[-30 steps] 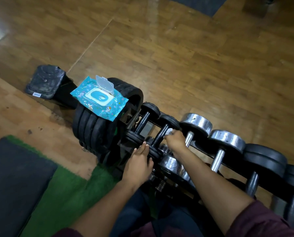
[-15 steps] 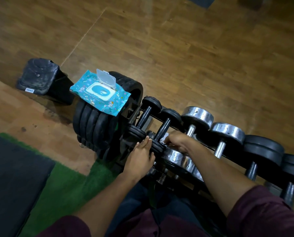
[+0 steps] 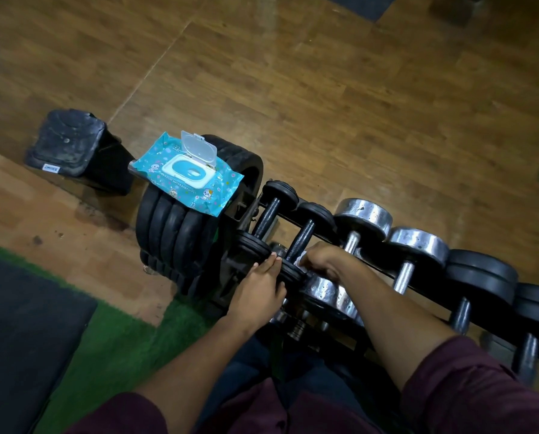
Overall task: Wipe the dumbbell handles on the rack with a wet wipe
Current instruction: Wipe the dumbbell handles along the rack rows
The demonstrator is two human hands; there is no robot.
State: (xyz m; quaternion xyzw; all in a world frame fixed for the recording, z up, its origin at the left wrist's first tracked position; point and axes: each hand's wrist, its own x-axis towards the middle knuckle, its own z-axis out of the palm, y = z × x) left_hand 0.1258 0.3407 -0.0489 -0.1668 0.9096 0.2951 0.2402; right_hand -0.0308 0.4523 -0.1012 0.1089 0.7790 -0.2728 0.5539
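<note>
Head view, wipe-down of rack [image 3: 368, 270].

Change since the frame a second ago: the right hand [image 3: 321, 261] has slid from the far end of the second black handle [image 3: 302, 236] down to its near end; the white wet wipe [image 3: 300, 260] shows only as a sliver under the curled fingers, which grip it against the bar. The left hand [image 3: 259, 292] stays put, fingers nearly straight, tips resting on the near plates of the first two black dumbbells and holding nothing. The wipes pack [image 3: 185, 173] has not shifted, its lid still flipped up.

Edges and room: the rack runs from mid-frame down to the right edge. Its left end stands just beside a stack of black plates [image 3: 174, 233], on which the pack lies. A black block [image 3: 71, 142] stands on the floor, apart from the plates. Wooden floor [image 3: 356, 104] lies open beyond the rack. A green mat [image 3: 111, 349] and a dark mat [image 3: 20, 324] fill the near left. Between neighbouring handles the gaps are narrow.

Count, top row:
- small black dumbbells: 2, the first dumbbell [image 3: 269, 214] at the left end
- chrome-headed dumbbells: 2, the nearer [image 3: 363, 217] just right of the wiped one
- large black dumbbells: at least 2, the last cut by the frame edge
- hands: 2
- wet wipes in use: 1
- wipes packs: 1

A lower row is partly hidden; its count cannot be told.
</note>
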